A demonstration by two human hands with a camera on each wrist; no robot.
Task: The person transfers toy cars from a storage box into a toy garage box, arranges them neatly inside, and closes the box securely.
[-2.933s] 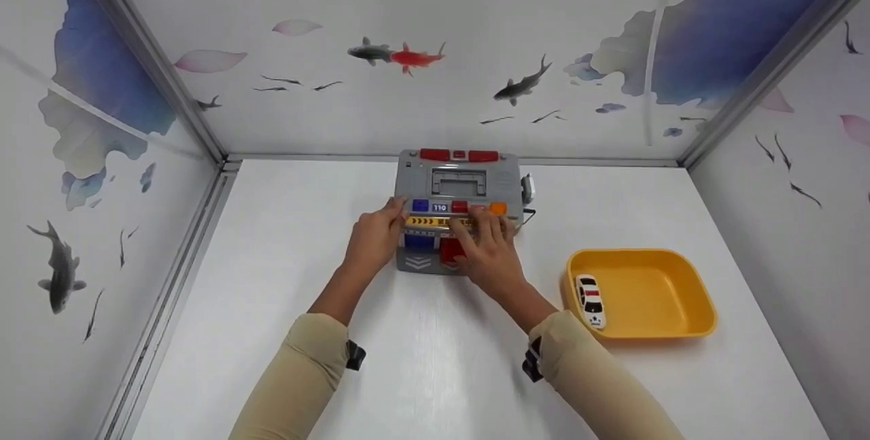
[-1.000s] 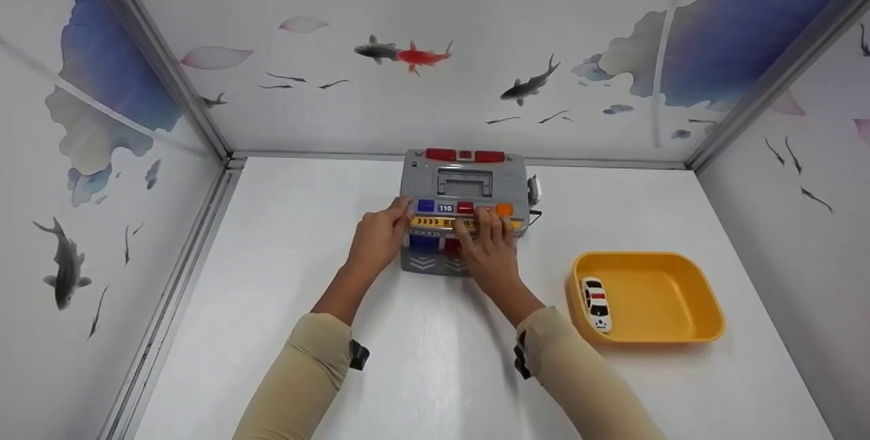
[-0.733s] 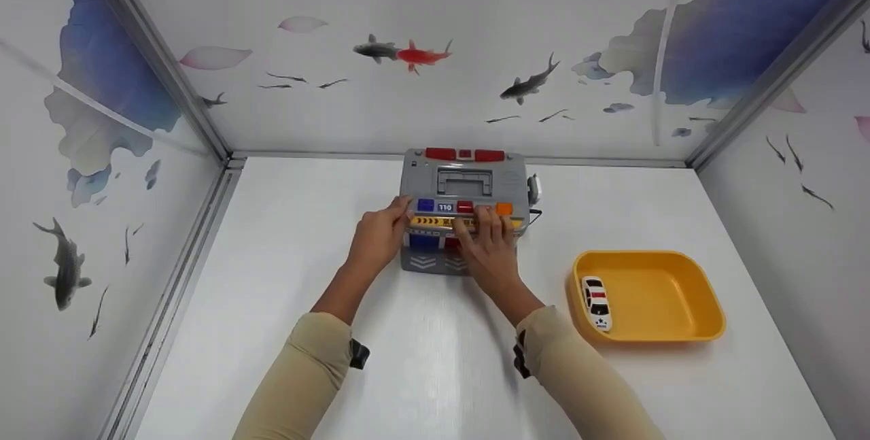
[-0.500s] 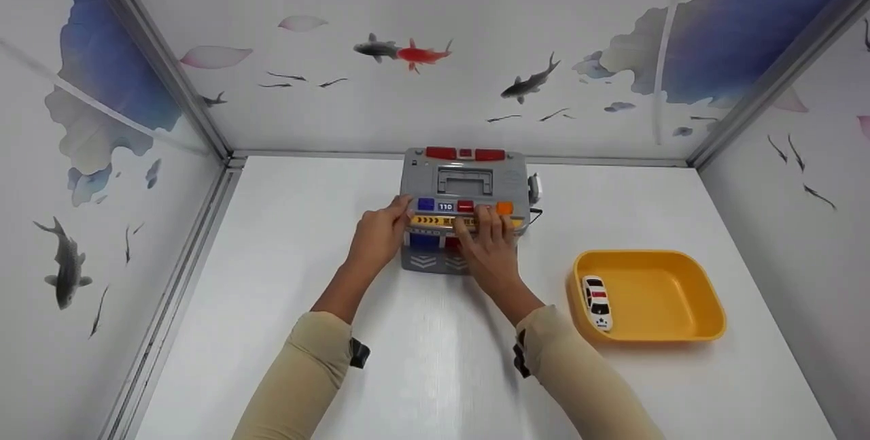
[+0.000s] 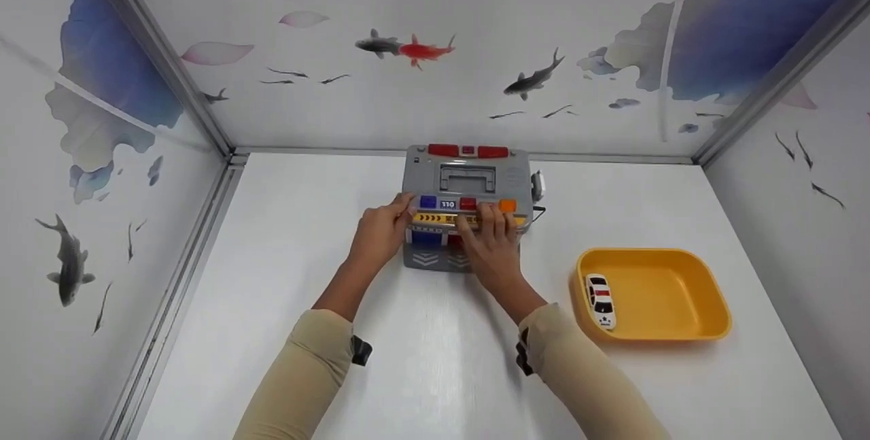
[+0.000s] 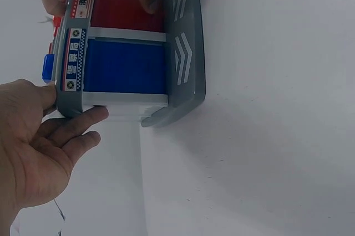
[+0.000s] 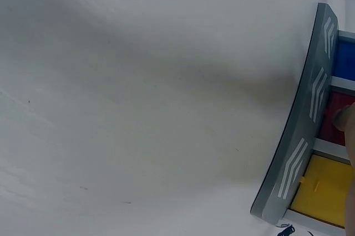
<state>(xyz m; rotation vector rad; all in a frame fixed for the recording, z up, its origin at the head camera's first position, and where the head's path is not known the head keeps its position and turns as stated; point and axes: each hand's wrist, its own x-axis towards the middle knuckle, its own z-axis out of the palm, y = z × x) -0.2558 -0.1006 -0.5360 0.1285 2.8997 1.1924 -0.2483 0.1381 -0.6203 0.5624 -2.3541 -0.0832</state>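
A grey toy garage [image 5: 423, 176] stands on the table near the back wall, with a handle and coloured buttons on its roof. Its blue door [image 6: 126, 67], red door [image 7: 334, 103] and yellow door [image 7: 324, 189] face the person above a grey ramp. At the left corner, my left hand [image 5: 378, 232] pinches the roof edge, thumb above and fingers beneath. My right hand [image 5: 494, 246] holds the roof's front edge, its fingers bent over the top near the buttons. Its thumb touches the red door, which looks flush with the front.
To the right sits a yellow tray [image 5: 722, 304] with a white toy police car [image 5: 601, 301] lying against its left wall. White printed walls [image 5: 435, 110] enclose the table at the back and sides.
Since the oldest frame, the red door, which stuck out at its bottom, has gone back in under my right thumb. Over the last second both hands have stayed in place; the view shifts slightly.
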